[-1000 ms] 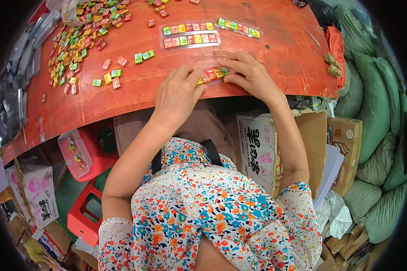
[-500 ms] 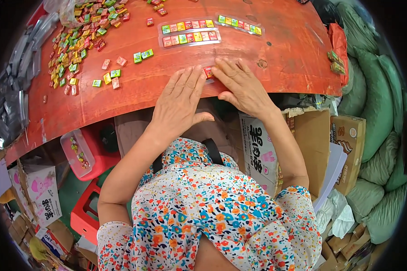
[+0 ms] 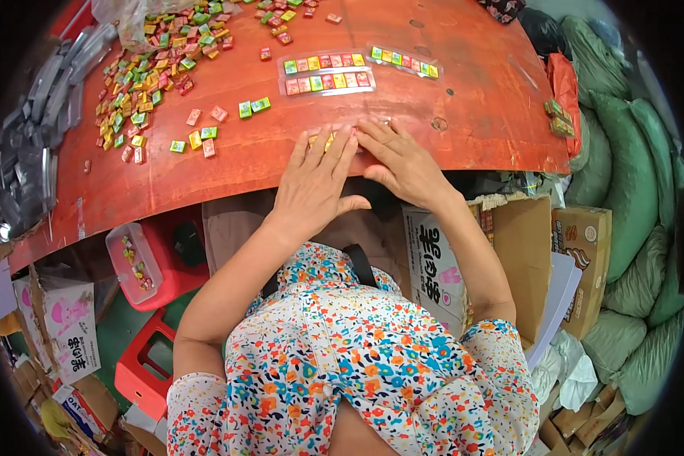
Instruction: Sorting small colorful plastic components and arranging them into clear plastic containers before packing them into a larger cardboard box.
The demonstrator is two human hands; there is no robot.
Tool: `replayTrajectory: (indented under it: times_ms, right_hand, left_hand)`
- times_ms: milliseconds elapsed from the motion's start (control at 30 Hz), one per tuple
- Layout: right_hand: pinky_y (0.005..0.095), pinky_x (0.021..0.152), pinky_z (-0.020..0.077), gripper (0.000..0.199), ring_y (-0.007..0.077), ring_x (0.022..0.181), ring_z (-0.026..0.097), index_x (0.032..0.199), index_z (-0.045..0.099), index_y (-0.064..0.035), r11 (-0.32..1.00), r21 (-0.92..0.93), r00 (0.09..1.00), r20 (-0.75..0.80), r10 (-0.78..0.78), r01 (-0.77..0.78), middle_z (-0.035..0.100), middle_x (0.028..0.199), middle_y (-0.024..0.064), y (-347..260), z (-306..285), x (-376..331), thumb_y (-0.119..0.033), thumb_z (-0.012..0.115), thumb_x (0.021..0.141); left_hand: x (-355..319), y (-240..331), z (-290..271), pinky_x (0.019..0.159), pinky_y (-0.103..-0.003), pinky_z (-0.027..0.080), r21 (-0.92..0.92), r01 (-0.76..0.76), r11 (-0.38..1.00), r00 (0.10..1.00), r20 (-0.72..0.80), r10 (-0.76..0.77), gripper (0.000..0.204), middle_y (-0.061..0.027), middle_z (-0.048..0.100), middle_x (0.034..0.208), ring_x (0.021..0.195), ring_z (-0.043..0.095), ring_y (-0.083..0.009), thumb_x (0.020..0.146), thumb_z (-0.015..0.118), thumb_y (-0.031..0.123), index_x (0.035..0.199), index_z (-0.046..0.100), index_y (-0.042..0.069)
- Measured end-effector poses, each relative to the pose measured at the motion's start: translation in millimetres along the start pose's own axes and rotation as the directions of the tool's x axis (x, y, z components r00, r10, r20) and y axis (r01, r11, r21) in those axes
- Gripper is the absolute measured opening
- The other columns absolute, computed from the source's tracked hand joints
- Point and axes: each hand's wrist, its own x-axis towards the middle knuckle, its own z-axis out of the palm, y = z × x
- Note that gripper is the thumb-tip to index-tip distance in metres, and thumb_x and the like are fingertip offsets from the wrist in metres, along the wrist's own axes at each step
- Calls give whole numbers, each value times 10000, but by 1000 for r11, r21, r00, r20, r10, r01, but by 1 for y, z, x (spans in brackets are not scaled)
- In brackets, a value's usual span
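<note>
My left hand (image 3: 315, 178) lies palm down with fingers stretched out at the table's near edge. Close beside it is my right hand (image 3: 404, 161), also flat, its fingertips almost meeting the left ones. Under the fingers are small candy-like boxes, mostly hidden; a yellow box (image 3: 329, 143) peeks between the left fingers. Beyond the hands, two clear trays (image 3: 327, 93) filled with rows of red, yellow and green boxes lie one behind the other. A third filled tray (image 3: 405, 61) rests at an angle to their right.
A heap of loose small boxes (image 3: 148, 91) spreads over the red table (image 3: 494, 106) at the left. Several strays, including a green pair (image 3: 254, 107), lie nearer. Empty clear trays (image 3: 34, 159) pile at the far left. Green sacks (image 3: 623, 175) and cartons (image 3: 585, 266) stand right.
My hands have slid slightly; a yellow box now shows between the left fingers, and the red box between the hands is largely covered. The whole view has shifted a little.
</note>
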Motion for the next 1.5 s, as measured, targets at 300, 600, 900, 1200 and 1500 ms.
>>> replayTrajectory:
  times_ms: [300, 600, 900, 1200, 1500]
  right_hand:
    - [322, 712, 519, 370, 214, 753, 653, 1198, 598, 9, 870, 253, 827, -284, 485, -423, 676, 943, 130, -6, -14, 13, -116, 690, 862]
    - [223, 548, 478, 434, 81, 632, 593, 1245, 559, 38, 524, 680, 728, 21, 685, -513, 627, 813, 43, -6, -21, 31, -130, 697, 869]
    - [225, 541, 521, 502, 91, 630, 625, 1247, 547, 57, 639, 609, 756, -96, 647, -470, 653, 842, 62, 35, -29, 94, -201, 717, 851]
    - [239, 552, 540, 558, 116, 645, 642, 1258, 519, 83, 589, 611, 722, -41, 690, -529, 670, 827, 100, 38, -15, 89, -216, 720, 831]
    - [270, 537, 543, 533, 145, 645, 668, 1248, 536, 68, 659, 517, 723, -105, 683, -547, 689, 830, 134, 47, -33, 129, -245, 693, 847]
  left_hand:
    - [0, -18, -23, 767, -438, 514, -138, 309, 941, 920, -206, -332, 429, -149, 573, 1011, 927, 591, -340, 826, 703, 243, 1174, 545, 48]
    - [7, -40, -22, 601, -326, 537, -655, 459, 601, 795, 1, -606, 231, -132, 604, 819, 674, 629, -229, 833, 682, 71, 1023, 583, -13]
    - [72, -95, -36, 656, -366, 542, -570, 542, 618, 758, 14, -652, 297, -154, 671, 806, 769, 684, -238, 807, 720, 139, 1018, 602, -34]
    - [69, -90, -41, 665, -380, 542, -471, 602, 645, 761, 92, -642, 355, -167, 688, 823, 726, 695, -260, 811, 718, 190, 1049, 604, -46]
    - [99, -122, -36, 669, -409, 540, -458, 602, 654, 746, 30, -666, 416, -194, 690, 841, 737, 695, -302, 813, 718, 259, 1064, 614, -56]
